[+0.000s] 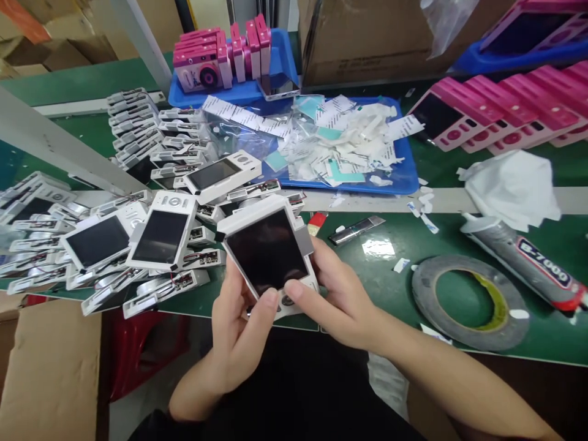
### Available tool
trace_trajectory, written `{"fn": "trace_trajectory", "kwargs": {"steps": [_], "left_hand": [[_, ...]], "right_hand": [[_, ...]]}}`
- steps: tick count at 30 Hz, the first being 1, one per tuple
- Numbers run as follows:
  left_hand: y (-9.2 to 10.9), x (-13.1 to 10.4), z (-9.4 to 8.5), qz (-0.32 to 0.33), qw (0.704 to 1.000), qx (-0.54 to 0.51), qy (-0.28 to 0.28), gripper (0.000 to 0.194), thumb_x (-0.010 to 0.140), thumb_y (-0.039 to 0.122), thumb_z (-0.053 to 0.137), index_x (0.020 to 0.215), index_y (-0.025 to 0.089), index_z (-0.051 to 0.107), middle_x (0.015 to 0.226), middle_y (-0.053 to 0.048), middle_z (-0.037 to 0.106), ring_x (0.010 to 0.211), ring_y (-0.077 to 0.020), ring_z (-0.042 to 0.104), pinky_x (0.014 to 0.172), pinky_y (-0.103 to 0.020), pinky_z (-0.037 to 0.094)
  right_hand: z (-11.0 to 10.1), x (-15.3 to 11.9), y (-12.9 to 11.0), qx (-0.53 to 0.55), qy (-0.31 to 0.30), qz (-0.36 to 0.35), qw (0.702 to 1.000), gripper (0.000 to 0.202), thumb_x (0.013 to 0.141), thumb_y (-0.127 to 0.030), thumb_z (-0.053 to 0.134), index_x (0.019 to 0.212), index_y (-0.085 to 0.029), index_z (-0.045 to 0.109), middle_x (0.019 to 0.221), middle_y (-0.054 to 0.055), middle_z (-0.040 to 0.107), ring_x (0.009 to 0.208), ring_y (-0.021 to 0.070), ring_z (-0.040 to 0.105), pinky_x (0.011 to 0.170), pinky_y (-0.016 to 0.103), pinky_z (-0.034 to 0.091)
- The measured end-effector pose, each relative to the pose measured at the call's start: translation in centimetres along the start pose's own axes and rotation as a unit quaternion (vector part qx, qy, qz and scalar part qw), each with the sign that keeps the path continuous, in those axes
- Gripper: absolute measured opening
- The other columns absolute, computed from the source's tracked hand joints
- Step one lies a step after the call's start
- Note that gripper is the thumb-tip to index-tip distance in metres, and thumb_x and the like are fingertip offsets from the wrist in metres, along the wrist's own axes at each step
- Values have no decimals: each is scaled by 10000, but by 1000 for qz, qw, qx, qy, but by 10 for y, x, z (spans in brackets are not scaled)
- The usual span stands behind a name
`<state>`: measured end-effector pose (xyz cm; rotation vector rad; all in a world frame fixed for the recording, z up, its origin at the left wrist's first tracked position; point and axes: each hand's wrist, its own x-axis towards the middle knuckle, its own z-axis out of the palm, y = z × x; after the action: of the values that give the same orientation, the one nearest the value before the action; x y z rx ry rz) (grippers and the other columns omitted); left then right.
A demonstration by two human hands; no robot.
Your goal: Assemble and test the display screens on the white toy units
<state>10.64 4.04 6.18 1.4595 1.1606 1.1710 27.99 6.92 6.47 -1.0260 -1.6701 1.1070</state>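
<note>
Between my two hands is a white digital camera (269, 248), its dark screen facing up at me. My left hand (243, 324) wraps round its lower left side, with the thumb on the lower edge near the buttons. From the right, my right hand (340, 294) grips the other side, its thumb tip over the button area. The fingers behind the camera are partly hidden. Just left of it, several white cameras lie piled, among them one screen-up camera (163, 229) and another (98, 239). White half-shells (169, 288) with exposed wiring lie under and around these.
A blue tray (404, 165) holds torn backing strips and plastic film. Pink cameras (202, 64) fill another tray behind; more pink cameras (487, 116) stand at right. A utility knife (358, 229), tape roll (425, 288), glue tube (528, 257) and white cloth (509, 184) lie on the green bench.
</note>
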Motion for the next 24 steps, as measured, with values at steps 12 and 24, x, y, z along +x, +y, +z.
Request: {"fn": "trace_trajectory", "kwargs": {"steps": [12,24], "left_hand": [[-1,6,-4,31,998,-46,-12,515,1101,323,589,1604,398,508,1435,8,751,1256,-211,767,1071,-317,651],[-7,1,-18,18,999,-9,-25,528,1121,340,523,1644,372,457,1523,-16,691,1369,-228,696,1173,-343,567]], "right_hand": [[-1,-2,0,-11,8,-40,999,453,1080,-285,498,1530,-256,540,1152,50,788,1003,211,785,885,350,670],[-4,-5,2,-4,-20,-5,1000,497,1138,-415,377,1589,-269,528,1239,42,790,866,193,764,820,332,656]]}}
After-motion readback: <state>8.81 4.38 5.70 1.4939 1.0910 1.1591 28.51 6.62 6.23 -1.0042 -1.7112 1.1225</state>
